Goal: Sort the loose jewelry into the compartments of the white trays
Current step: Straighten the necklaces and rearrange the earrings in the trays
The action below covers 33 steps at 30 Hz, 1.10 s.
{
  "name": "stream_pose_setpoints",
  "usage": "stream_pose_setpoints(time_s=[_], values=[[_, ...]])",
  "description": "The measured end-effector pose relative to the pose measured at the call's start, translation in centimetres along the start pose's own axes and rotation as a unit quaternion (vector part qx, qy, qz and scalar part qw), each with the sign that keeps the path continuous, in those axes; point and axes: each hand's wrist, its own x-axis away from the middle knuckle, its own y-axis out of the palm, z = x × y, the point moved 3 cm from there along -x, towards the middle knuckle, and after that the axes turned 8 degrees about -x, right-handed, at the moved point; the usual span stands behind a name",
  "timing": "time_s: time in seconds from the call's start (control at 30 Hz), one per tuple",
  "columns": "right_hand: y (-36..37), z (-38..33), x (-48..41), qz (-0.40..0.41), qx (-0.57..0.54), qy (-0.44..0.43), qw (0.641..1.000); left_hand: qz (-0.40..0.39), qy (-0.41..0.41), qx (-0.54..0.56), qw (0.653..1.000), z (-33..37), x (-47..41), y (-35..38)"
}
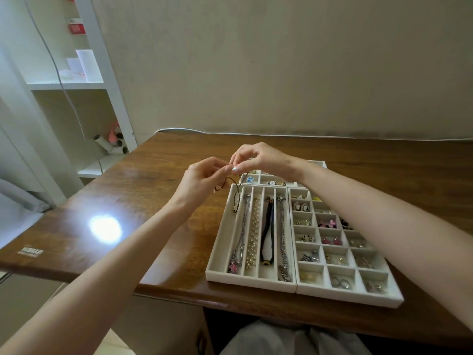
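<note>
I'm sitting in what looks like a room at home, at a wooden counter [158, 175] set against a plain beige wall [281, 60]. Beside me a white shelf unit [67, 86] holds cardboard tubes [116, 146] and a red box [76, 28] (household odds and ends). My white jewelry trays [250, 284] lie on the counter.

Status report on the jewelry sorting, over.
Left hand and right hand both pinch thin dark cord with gold clasp. Clasp end hangs into leftmost slot of long-slot white tray. Nothing blocks that slot.
</note>
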Motion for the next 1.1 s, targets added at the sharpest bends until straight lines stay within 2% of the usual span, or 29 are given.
stream_pose_setpoints(time_s=[0.13, 0.23, 0.33, 0.47, 0.63, 0.8, 1.1], values=[[-0.4, -0.1, 0.0, 0.012, -0.010, -0.007, 1.000, -0.012, 0.012, -0.057, 0.998, -0.4, -0.3, 0.2], [-1.3, -0.3, 0.2, 0.044, -0.055, -0.021, 0.997, -0.043, 0.002, -0.033, 0.999, -0.7, 0.0, 0.4], [-1.6, -0.6, 0.3, 0.021, -0.062, -0.019, 0.998, -0.053, 0.011, -0.027, 0.998, -0.6, 0.1, 0.3], [-1.1, -0.9, 0.2, -0.012, -0.046, -0.006, 0.999, -0.031, 0.040, -0.076, 0.996, 0.2, -0.7, 0.5], [-1.3, -1.3, 0.1, 0.039, -0.084, -0.032, 0.995, -0.031, 0.041, -0.071, 0.996, 0.2, -1.1, 0.8], [-2.5, -2.3, 0.1, 0.095, -0.226, -0.083, 0.966, -0.026, 0.011, -0.066, 0.997, -0.7, -0.9, 0.9], [-4.9, -5.2, 0.3, 0.166, -0.346, -0.135, 0.913, -0.040, -0.034, -0.077, 0.996, -2.4, -0.6, 1.2]])
